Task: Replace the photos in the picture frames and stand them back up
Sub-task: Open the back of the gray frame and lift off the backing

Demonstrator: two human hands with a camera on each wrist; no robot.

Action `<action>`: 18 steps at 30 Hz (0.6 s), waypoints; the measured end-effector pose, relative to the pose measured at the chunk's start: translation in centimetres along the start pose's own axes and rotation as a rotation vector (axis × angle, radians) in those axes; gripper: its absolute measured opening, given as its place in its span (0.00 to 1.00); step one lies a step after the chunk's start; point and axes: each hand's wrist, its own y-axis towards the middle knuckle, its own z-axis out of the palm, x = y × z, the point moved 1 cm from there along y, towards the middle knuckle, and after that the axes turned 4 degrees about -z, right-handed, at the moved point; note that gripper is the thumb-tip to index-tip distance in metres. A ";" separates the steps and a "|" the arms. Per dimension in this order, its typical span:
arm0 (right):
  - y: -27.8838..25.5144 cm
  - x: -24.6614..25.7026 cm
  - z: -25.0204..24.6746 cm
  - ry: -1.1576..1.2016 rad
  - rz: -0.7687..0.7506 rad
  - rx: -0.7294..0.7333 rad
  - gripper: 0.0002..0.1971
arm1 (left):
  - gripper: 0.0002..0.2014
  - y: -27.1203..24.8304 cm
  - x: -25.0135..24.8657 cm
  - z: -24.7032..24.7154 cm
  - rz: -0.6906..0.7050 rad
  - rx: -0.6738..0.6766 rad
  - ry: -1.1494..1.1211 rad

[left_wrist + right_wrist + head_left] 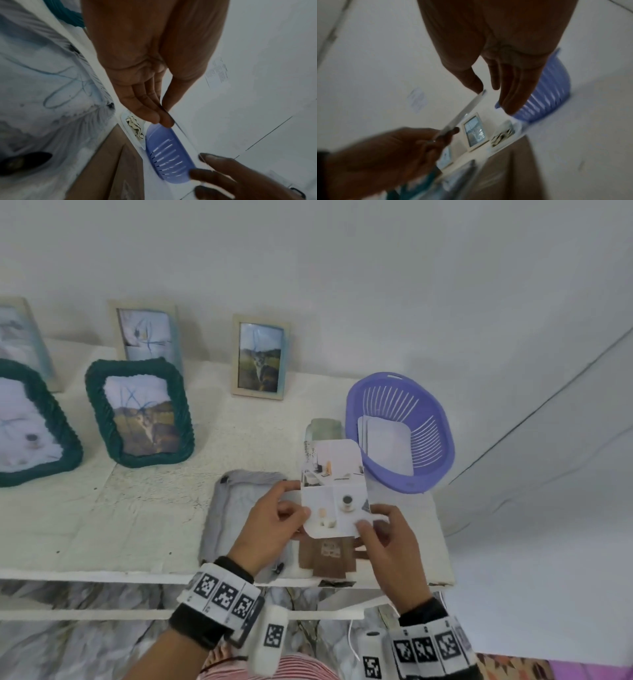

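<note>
I see a plain white wall point(342, 268) behind a white table point(137, 508) with a rough, cracked top, pushed against it. Right of the table, pale floor point(548, 508) crossed by a thin dark line. Marbled grey surface point(68, 645) below the table edge. Light is soft and even.

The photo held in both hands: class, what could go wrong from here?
1. Both hands, left hand and right hand, pinch the photo only at its lower corners; it may bend or slip.
2. The brown backing board lies at the table edge; a nudge could drop it.
</note>
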 end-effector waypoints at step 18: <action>11.1 0.7 -9.4 -0.934 -0.641 -0.111 0.17 | 0.17 3.5 -0.8 5.2 -0.049 -0.014 0.432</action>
